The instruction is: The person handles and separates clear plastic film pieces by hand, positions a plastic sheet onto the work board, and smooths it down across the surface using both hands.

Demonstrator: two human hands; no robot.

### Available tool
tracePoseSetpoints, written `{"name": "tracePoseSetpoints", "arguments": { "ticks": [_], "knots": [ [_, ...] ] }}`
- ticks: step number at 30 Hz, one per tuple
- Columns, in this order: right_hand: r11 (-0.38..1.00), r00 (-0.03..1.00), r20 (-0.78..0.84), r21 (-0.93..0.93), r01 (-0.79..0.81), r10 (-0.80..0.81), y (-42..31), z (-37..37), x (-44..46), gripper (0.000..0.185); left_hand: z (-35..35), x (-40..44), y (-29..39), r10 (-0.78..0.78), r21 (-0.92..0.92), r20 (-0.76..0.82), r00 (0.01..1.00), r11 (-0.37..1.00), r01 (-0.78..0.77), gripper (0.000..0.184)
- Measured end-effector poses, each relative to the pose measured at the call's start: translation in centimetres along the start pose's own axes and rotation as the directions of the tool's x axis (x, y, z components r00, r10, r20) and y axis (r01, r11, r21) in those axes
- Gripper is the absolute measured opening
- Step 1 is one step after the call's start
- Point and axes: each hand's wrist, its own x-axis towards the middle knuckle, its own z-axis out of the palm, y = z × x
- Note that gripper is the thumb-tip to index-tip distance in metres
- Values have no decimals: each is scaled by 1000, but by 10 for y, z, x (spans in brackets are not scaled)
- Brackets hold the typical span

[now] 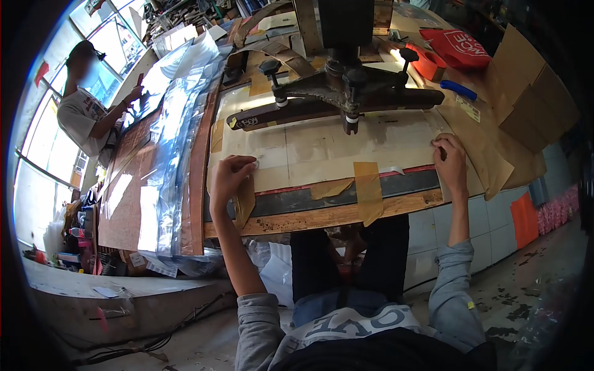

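In the head view a pale sheet lies on the work table in front of me. My left hand is at the near left of the sheet, thumb and fingers pinched together. A small whitish bit shows at its fingertips, too small to name. At the right edge of the sheet my right hand has its fingers curled closed; what they hold, if anything, is hidden. Strips of brown tape cross the table's near edge, and another tape strip hangs beside my left hand. Above the sheet hangs a dark metal squeegee bar on a bracket.
Clear plastic film covers boards at left, where another person stands holding something. A roll of orange tape, a red bag, a blue-handled tool and a cardboard box are at right. Cables run along the floor.
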Motion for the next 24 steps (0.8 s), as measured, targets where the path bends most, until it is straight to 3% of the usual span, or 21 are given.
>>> {"name": "tracePoseSetpoints", "arguments": {
  "ticks": [12, 19, 24],
  "knots": [
    [987, 998, 11, -148, 57, -56, -6, -1, -1, 18, 1, -2, 4, 5, 38, -19, 1000, 999, -4, 20],
    [983, 999, 5, -175, 48, -47, -6, 0, -2, 19, 2, 4, -8, 86, 11, -17, 996, 996, -86, 19],
    [989, 999, 21, -142, 45, -42, -4, 0, -2, 19, 1, 3, -8, 35, -6, -10, 999, 999, -35, 18]
  ]
}}
